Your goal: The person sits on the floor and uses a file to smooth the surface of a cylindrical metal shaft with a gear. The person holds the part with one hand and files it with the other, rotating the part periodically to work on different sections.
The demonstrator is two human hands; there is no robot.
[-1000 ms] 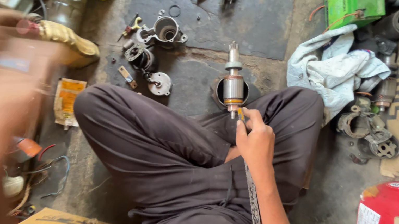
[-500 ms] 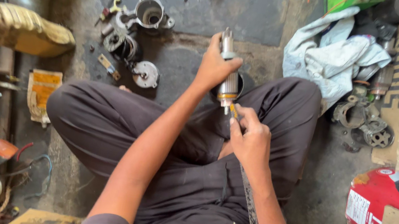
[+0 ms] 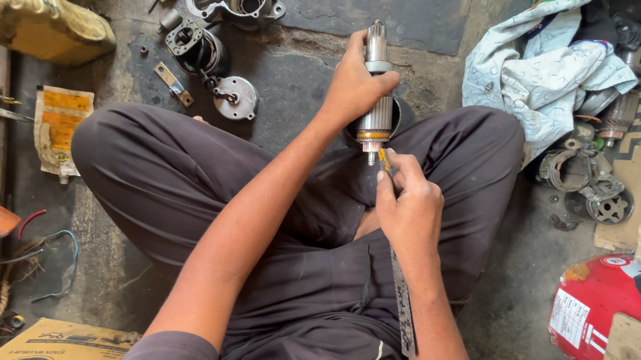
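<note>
Person sat cross-legged, knees spread toward frame left and right. Left arm ran from lower centre up to mid-frame, nearly straight, forearm bare. Left hand (image 3: 356, 85) sat at upper centre, fingers (image 3: 381, 83) wrapped closed around what it held, thumb side up. Right arm came up from lower right, elbow bent. Right hand (image 3: 410, 206) sat just below the left, at centre frame, fingers (image 3: 388, 183) curled in a pinch grip, knuckles toward camera.
</note>
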